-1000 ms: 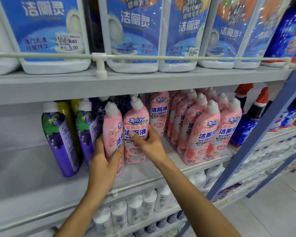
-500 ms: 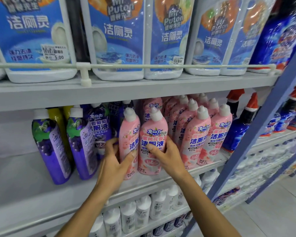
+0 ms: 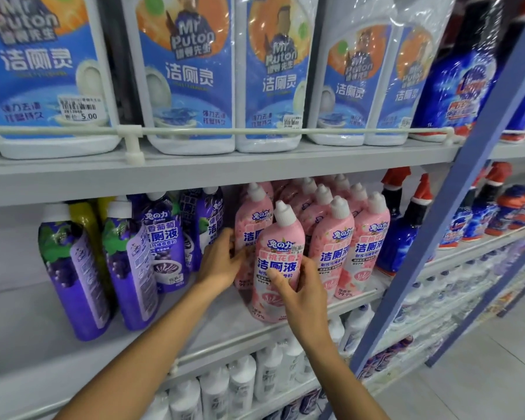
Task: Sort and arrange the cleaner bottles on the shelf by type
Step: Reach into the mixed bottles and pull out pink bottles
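I saw pale pink bottles (image 3: pixel 334 256) with white caps, blue lettering and a blossom print. Toward the shelf's (image 3: pixel 28 313) left end the purple bottles (image 3: pixel 73 283) carried grape pictures and white caps; a yellow bottle (image 3: pixel 84 219) showed behind them. The shelf was light grey, its upright (image 3: pixel 440 231) blue. Above, white jugs (image 3: pixel 179 86) wore blue-and-orange labels. The dark blue spray bottles (image 3: pixel 406 244) had red triggers.

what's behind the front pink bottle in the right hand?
Behind the front pink bottle, offset left, stands a second pink bottle, held by the left hand. More pink bottles line up to its right. The spot straight behind its body is covered.
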### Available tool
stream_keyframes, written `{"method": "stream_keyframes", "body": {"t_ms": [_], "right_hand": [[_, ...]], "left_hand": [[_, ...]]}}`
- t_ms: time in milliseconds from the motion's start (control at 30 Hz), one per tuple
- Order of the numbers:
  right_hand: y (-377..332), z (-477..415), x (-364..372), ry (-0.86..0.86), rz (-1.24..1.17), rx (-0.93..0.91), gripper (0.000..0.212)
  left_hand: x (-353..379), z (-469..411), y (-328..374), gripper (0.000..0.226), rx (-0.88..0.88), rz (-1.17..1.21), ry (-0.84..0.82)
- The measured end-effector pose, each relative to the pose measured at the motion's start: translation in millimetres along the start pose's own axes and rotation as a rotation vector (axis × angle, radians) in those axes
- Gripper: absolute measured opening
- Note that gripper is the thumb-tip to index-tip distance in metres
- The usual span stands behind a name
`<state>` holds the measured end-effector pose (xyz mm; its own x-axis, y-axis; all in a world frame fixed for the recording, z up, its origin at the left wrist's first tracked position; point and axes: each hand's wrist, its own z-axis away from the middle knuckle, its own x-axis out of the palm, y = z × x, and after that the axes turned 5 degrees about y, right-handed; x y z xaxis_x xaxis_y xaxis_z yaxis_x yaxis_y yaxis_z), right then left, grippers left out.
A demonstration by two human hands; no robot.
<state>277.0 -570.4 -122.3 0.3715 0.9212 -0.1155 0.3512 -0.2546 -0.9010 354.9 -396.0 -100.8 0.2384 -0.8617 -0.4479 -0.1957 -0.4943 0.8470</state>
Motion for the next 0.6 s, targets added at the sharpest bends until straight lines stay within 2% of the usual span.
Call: {"method": "stream_keyframes", "body": {"t_ms": [100, 233, 333, 467, 600], "right_hand": [[-3.2, 3.9, 1.2, 0.069, 0.071, -0.081, 0.037], [-7.4, 4.4, 3.6, 0.082, 0.081, -0.107, 0.028], [-4.0, 2.1, 2.6, 0.08, 0.099, -0.104, 0.03], [-2.4, 1.2, 0.0, 0.063, 0.116, -0.09, 0.035], [3.9, 11.1, 5.3, 0.121, 0.173, -0.086, 0.043]], "left_hand": [[5.8, -11.8, 2.5, 0.026, -0.011, -0.097, 0.037], [12.2, -22.4, -0.2, 0.023, -0.031, -0.084, 0.061], [15.2, -29.8, -7.5, 0.03, -0.03, -0.018, 0.047], [17.1, -32.3, -5.3, 0.019, 0.006, 0.01, 0.019], [18.6, -30.7, 1.1, 0.017, 0.006, 0.027, 0.017]]}}
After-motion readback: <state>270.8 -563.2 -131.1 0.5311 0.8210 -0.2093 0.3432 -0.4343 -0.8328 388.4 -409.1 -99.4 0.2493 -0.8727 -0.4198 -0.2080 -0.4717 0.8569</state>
